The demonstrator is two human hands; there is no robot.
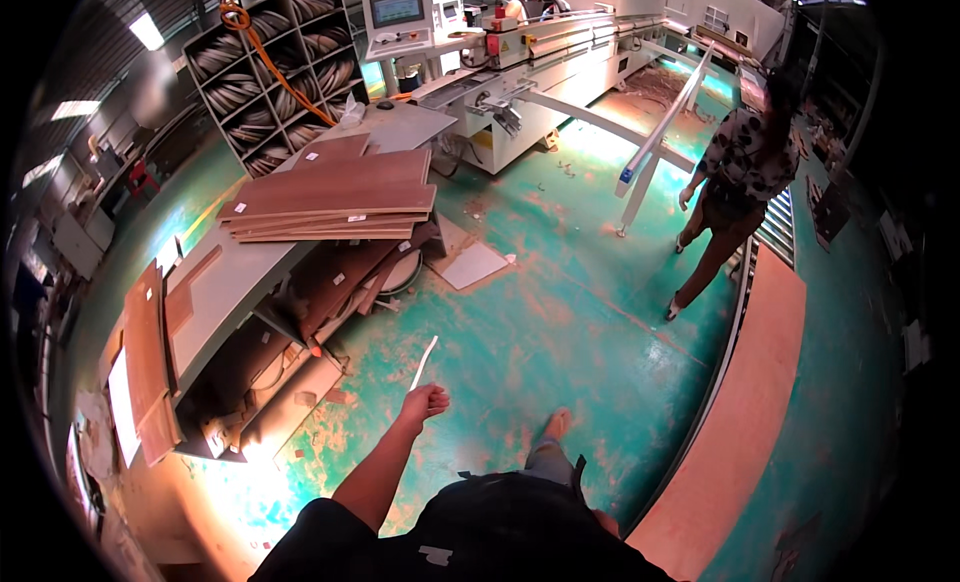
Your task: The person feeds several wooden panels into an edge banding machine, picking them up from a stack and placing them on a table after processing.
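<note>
My left hand (pixel 427 402) is held out in front of me over the green floor, its fingers closed. A thin, slightly curved white strip (pixel 424 361) sticks up and away from that fist. Beyond the hand, to the left, stands a grey workbench (pixel 245 292) with a stack of reddish-brown panels (pixel 330 197) on top; the hand touches neither. Only a sliver of skin from my right arm (pixel 606 523) shows beside my dark clothing, and the right hand itself is hidden.
At the right, a long reddish board (pixel 755 362) lies on a roller conveyor (pixel 778 227). Another person (pixel 745 177) walks beside it. A long machine (pixel 560 72) with a screen (pixel 398 9) stands ahead, near a rack of coiled edging (pixel 275 72). Panels (pixel 146 362) lean at the bench's left.
</note>
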